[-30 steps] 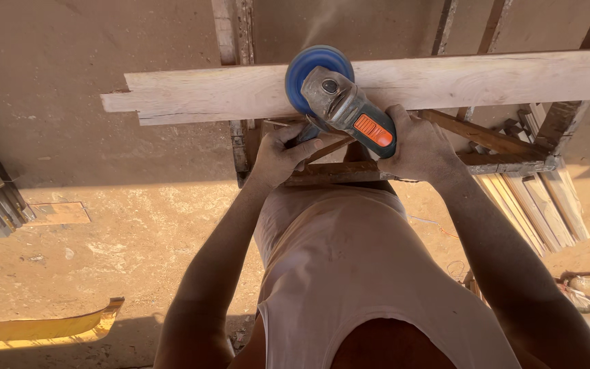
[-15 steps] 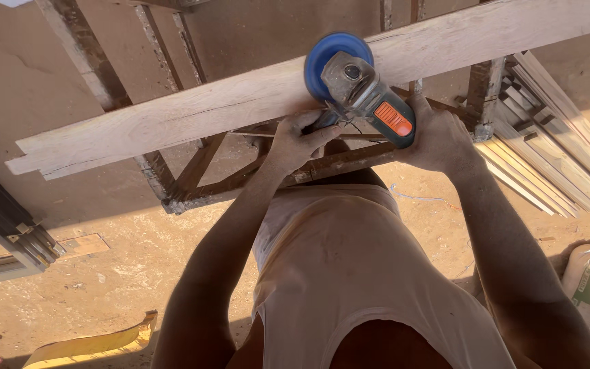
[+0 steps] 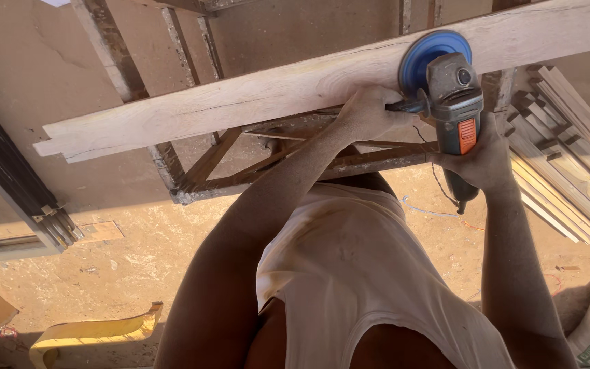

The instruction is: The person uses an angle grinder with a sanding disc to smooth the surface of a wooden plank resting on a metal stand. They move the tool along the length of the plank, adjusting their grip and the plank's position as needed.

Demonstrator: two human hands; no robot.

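Sandy ground lies beneath a metal trestle carrying the long plank; sanding looks underway, left hand clamped on the side handle, right hand gripping the grinder, its blue disc on the plank's right part

One grinder, one plank

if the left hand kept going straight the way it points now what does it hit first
Probably the angle grinder: the left hand points right along the wooden plank, gripping the side handle, so the grinder's head and blue disc come first.
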